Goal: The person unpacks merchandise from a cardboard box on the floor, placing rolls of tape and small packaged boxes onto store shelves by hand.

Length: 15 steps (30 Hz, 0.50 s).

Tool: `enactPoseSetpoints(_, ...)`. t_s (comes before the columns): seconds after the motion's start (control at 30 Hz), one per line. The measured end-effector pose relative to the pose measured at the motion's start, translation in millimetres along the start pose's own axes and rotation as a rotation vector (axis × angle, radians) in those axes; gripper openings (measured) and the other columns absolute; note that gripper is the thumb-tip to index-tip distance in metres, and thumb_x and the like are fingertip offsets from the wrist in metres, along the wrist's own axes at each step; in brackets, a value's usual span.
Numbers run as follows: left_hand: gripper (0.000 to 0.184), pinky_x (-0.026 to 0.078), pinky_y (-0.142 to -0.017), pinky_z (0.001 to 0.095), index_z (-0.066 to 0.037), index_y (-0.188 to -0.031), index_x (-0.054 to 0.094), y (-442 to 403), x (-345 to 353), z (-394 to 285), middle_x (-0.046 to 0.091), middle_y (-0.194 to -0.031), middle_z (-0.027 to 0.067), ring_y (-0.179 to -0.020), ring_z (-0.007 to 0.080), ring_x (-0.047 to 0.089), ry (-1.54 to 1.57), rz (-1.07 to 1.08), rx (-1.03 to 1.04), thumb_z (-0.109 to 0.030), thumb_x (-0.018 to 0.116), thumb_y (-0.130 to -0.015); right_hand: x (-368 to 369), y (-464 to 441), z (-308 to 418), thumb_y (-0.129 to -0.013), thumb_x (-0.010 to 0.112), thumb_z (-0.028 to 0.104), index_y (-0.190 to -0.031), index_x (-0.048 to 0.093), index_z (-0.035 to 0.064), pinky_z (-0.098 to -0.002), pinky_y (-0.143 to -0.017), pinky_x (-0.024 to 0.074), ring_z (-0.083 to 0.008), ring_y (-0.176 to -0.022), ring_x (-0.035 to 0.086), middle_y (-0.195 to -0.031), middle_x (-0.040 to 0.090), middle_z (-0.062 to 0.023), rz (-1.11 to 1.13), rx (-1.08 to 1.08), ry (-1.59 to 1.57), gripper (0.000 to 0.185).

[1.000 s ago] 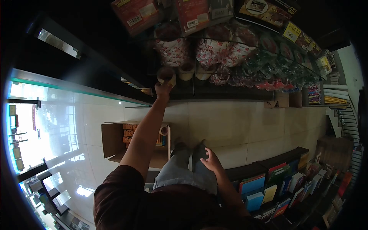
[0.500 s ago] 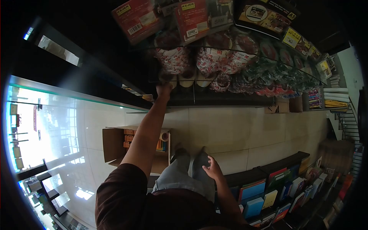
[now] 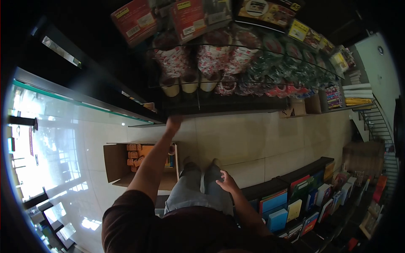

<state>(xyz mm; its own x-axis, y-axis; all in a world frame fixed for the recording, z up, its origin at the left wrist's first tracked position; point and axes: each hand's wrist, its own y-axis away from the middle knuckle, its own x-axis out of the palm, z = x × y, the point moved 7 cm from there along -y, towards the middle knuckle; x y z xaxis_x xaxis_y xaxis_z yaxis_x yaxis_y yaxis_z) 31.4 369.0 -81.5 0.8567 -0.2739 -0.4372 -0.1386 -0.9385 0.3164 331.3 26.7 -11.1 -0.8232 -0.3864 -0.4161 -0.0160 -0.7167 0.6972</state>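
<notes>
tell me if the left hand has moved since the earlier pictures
Yes: the left hand has drawn back from the leftmost tan roll, toward the open carton.

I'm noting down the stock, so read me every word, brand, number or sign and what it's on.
"KEJEA", blurred but likely: yellow label on the red package.
Too blurred or small to read: barcode sticker, black box, yellow packets, wrapped rolls, book covers.
</notes>
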Motion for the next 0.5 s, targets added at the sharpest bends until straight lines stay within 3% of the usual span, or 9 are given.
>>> enactPoseSetpoints(0.07, 0.039, 0.049, -0.090, 0.0360, -0.010, -0.104, 0.070, 57.6, 69.3, 99.5, 0.068, -0.110, 0.0113, -0.104, 0.0278, 0.063, -0.580, 0.349, 0.061, -0.042, 0.063, -0.084, -1.1, 5.4, -16.2, -0.077, 0.076, 0.033, -0.138, 0.041, 0.0065, -0.0412, -0.092, 0.0478, -0.0327, -0.109, 0.060, -0.119, 0.060, -0.0210, 0.049, 0.053, 0.062, 0.075)
enactPoseSetpoints(0.1, 0.039, 0.050, -0.088, 0.0371, -0.010, -0.105, 0.070, 99.1, 86.7, 145.9, 0.069, -0.107, 0.0084, -0.102, 0.0250, 0.064, -0.658, 0.281, 0.036, -0.042, 0.067, -0.082, -1.7, 4.7, -30.1, -0.077, 0.076, 0.035, -0.138, 0.042, 0.0064, -0.0409, -0.092, 0.0476, -0.0317, -0.109, 0.060, -0.119, 0.060, -0.0201, 0.075, 0.086, 0.084, 0.075)
enactPoseSetpoints(0.2, 0.035, 0.051, -0.081, 0.0418, -0.005, -0.103, 0.068, 253.4, 106.0, 198.1, 0.066, -0.109, 0.0128, -0.101, 0.0263, 0.063, -0.427, 0.547, -0.055, -0.034, 0.068, -0.084, 3.0, -3.9, -109.7, -0.078, 0.075, 0.039, -0.135, 0.045, 0.0055, -0.0391, -0.087, 0.0496, -0.0274, -0.102, 0.063, -0.114, 0.063, -0.0177, 0.093, 0.138, 0.190, 0.073)
enactPoseSetpoints(0.23, 0.033, 0.052, -0.079, 0.0427, -0.005, -0.102, 0.070, 305.0, 103.6, 164.6, 0.070, -0.097, 0.0132, -0.095, 0.0262, 0.066, -1.160, 0.532, 0.414, -0.034, 0.064, -0.087, 1.7, -9.4, -133.0, -0.078, 0.075, 0.037, -0.133, 0.048, 0.0050, -0.0378, -0.082, 0.0520, -0.0253, -0.096, 0.065, -0.109, 0.065, -0.0172, 0.072, 0.140, 0.259, 0.069)
enactPoseSetpoints(0.27, 0.032, 0.053, -0.079, 0.0420, -0.012, -0.106, 0.070, 347.5, 67.9, 187.1, 0.071, -0.091, 0.0122, -0.094, 0.0288, 0.067, -0.567, 0.568, -0.194, -0.035, 0.054, -0.091, -10.9, -3.7, -129.8, -0.079, 0.074, 0.037, -0.131, 0.050, 0.0045, -0.0361, -0.074, 0.0530, -0.0229, -0.086, 0.066, -0.100, 0.067, -0.0153, 0.107, 0.225, 0.226, 0.066)
enactPoseSetpoints(0.3, 0.035, 0.053, -0.079, 0.0418, -0.016, -0.107, 0.070, 379.8, 51.3, 153.0, 0.071, -0.097, 0.0101, -0.098, 0.0296, 0.066, -0.704, 0.701, -0.293, -0.040, 0.050, -0.090, -22.5, 7.8, -122.4, -0.079, 0.073, 0.036, -0.129, 0.053, 0.0040, -0.0343, -0.067, 0.0541, -0.0204, -0.076, 0.066, -0.091, 0.069, -0.0135, 0.151, 0.311, 0.193, 0.062)
enactPoseSetpoints(0.37, 0.031, 0.054, -0.078, 0.0412, -0.024, -0.108, 0.069, 421.8, 36.3, 183.2, 0.070, -0.104, 0.0062, -0.101, 0.0251, 0.066, -0.767, 0.713, -0.335, -0.041, 0.055, -0.087, -37.7, 6.4, -111.3, -0.081, 0.070, 0.036, -0.126, 0.057, 0.0052, -0.0327, -0.059, 0.0525, -0.0182, -0.065, 0.063, -0.082, 0.068, -0.0116, 0.165, 0.316, 0.162, 0.056)
enactPoseSetpoints(0.47, 0.033, 0.054, -0.075, 0.0418, -0.027, -0.114, 0.066, 447.5, 21.8, 205.0, 0.067, -0.113, 0.0011, -0.101, 0.0232, 0.066, -1.093, 1.042, 0.240, -0.039, 0.062, -0.083, -56.9, -10.2, -91.1, -0.084, 0.067, 0.037, -0.119, 0.063, 0.0076, -0.0324, -0.056, 0.0519, -0.0169, -0.061, 0.063, -0.076, 0.067, -0.0106, 0.186, 0.224, 0.169, 0.046)
enactPoseSetpoints(0.5, 0.034, 0.053, -0.074, 0.0423, -0.025, -0.113, 0.065, 431.6, 0.8, 217.4, 0.067, -0.111, 0.0009, -0.099, 0.0231, 0.066, -0.941, 0.943, 0.071, -0.040, 0.063, -0.082, -57.2, -17.5, -77.9, -0.084, 0.066, 0.037, -0.116, 0.065, 0.0085, -0.0327, -0.056, 0.0520, -0.0169, -0.062, 0.063, -0.075, 0.067, -0.0106, 0.200, 0.182, 0.181, 0.043)
